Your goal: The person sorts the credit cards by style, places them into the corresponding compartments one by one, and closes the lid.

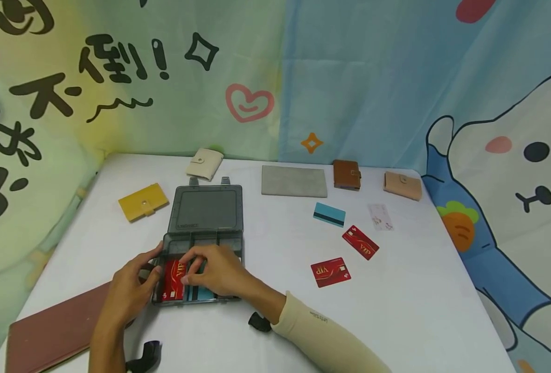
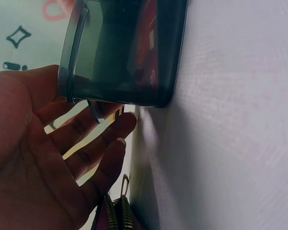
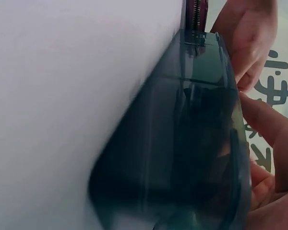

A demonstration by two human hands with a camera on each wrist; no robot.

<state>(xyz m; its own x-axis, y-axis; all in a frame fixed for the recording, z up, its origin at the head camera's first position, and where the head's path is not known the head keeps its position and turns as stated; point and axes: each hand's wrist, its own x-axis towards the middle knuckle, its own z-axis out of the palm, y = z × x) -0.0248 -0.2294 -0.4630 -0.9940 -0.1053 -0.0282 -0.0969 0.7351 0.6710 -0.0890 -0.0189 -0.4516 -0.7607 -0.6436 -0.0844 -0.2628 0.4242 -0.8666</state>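
A grey translucent plastic box (image 1: 205,298) stands on the table with its lid (image 1: 205,208) folded back. In its left front compartment lies a red VIP card (image 1: 173,280); blue cards (image 1: 199,293) show in the middle one, partly covered. My left hand (image 1: 132,285) touches the box's left side, its fingers loosely bent, as the left wrist view also shows. Over the front compartments is my right hand (image 1: 219,269), thumb and fingertips at the red card's right edge. Whether they pinch anything is unclear; in the right wrist view the box wall partly hides them.
Right of the box lie red VIP cards (image 1: 330,272), a blue card (image 1: 329,214) and a pale card (image 1: 380,216). Behind are a grey flat case (image 1: 294,181) and small wallets, brown (image 1: 347,174) and tan (image 1: 402,185). Yellow (image 1: 143,202) and maroon (image 1: 60,329) wallets lie left.
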